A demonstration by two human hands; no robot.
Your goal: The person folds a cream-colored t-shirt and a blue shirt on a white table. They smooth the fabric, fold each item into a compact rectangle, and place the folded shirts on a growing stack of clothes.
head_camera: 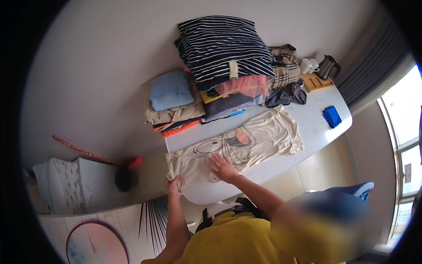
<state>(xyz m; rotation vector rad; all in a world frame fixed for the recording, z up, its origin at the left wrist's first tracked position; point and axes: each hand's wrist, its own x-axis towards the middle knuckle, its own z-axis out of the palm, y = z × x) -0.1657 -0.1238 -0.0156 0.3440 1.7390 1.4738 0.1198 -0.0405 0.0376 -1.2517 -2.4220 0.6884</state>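
Observation:
A cream T-shirt [263, 145] with a printed cartoon face lies lengthwise across the white table [310, 142], wrinkled along its edges. At its near left end, my left hand [172, 185] pinches a bunched corner of the cloth at the table's edge. My right hand [225, 167] rests palm down on the shirt beside the printed face, fingers spread and slightly blurred. Behind the shirt rise piles of folded clothes. A navy-and-white striped garment [227, 49] tops the tallest one, and a light blue folded garment [171, 90] tops the pile to its left.
A plaid garment [285, 66], a dark crumpled cloth [286, 95], white mugs [308, 66], a kettle [326, 67] and a wooden divided tray [317, 82] stand at the far right. A blue folded cloth [332, 116] lies nearer. A blue cap [352, 189] shows above a blurred patch.

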